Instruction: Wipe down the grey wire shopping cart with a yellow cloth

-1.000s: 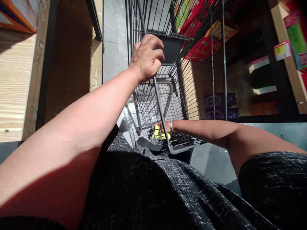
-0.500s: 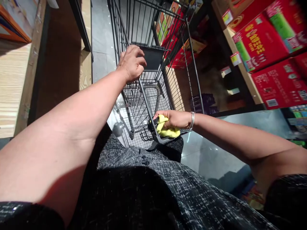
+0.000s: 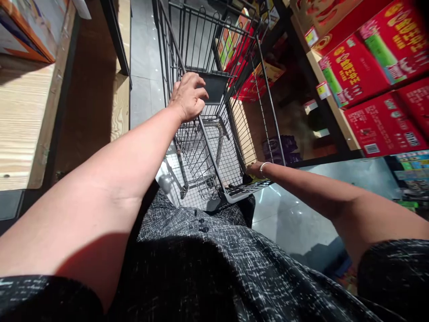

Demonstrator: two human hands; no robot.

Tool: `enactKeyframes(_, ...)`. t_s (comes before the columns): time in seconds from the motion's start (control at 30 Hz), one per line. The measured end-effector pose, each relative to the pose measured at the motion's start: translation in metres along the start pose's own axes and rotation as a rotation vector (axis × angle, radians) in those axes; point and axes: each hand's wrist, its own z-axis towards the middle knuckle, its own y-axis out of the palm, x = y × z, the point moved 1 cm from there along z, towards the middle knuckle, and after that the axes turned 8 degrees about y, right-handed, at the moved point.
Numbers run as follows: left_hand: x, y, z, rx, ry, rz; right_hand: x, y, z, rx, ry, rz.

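Observation:
A black wire shopping cart (image 3: 204, 134) stands before me, tilted across the view. My left hand (image 3: 189, 96) lies over its left top rail, the fingers curled around the bar. By the cart's near right side, low against the wire wall, is my right hand (image 3: 256, 169), with a silver bangle at the wrist. A yellow cloth (image 3: 258, 178) with a dark part shows just below the right hand, bunched in its grip. Most of that cloth and the right fingertips are hidden by the hand and the wires.
Red printed cartons (image 3: 355, 71) are stacked on a wooden shelf at right. Purple packs (image 3: 283, 147) sit lower down. On the left stands a wooden shelf (image 3: 23, 112) with an orange-edged box (image 3: 36, 31). Grey tiled floor (image 3: 284, 210) runs beneath the cart.
My right hand has moved right with the yellow cloth, from the cart's near rail corner to its right side. The left hand stays on the left rail.

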Motion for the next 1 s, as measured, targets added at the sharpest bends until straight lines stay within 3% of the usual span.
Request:
enactKeyframes(0.1, 0.002, 0.001, 0.001, -0.018, -0.031, -0.041, 0.0, -0.001, -0.008, -0.104, 0.063, -0.079)
enactKeyframes(0.2, 0.004, 0.0, 0.001, -0.021, -0.045, -0.041, -0.016, -0.008, -0.025, -0.16, 0.046, -0.085)
enactKeyframes(0.33, 0.007, -0.001, 0.0, -0.005, -0.033, 0.022, -0.067, -0.018, -0.069, -0.263, -0.25, -0.049)
enactKeyframes(0.4, 0.008, -0.001, -0.001, 0.005, -0.012, 0.055, -0.092, -0.017, -0.095, -0.251, -0.413, -0.055)
enactKeyframes(0.47, 0.008, -0.002, -0.002, 0.015, 0.013, 0.082, -0.108, -0.01, -0.116, -0.123, -0.478, -0.048)
enactKeyframes(0.53, 0.009, -0.002, -0.003, 0.024, 0.026, 0.1, -0.11, 0.004, -0.131, 0.091, -0.48, 0.015)
enactKeyframes(0.67, 0.015, -0.005, -0.008, 0.014, 0.012, 0.131, -0.094, 0.047, -0.141, 0.535, -0.462, 0.256)
enactKeyframes(0.73, 0.019, -0.007, -0.012, -0.003, 0.027, 0.155, -0.085, 0.066, -0.139, 0.693, -0.45, 0.334)
enactKeyframes(0.87, 0.025, -0.008, -0.018, -0.021, 0.054, 0.197, -0.065, 0.081, -0.128, 0.803, -0.471, 0.388)
enactKeyframes(1.0, 0.035, -0.002, -0.021, -0.065, 0.067, 0.267, -0.029, 0.073, -0.113, 0.8, -0.491, 0.42)
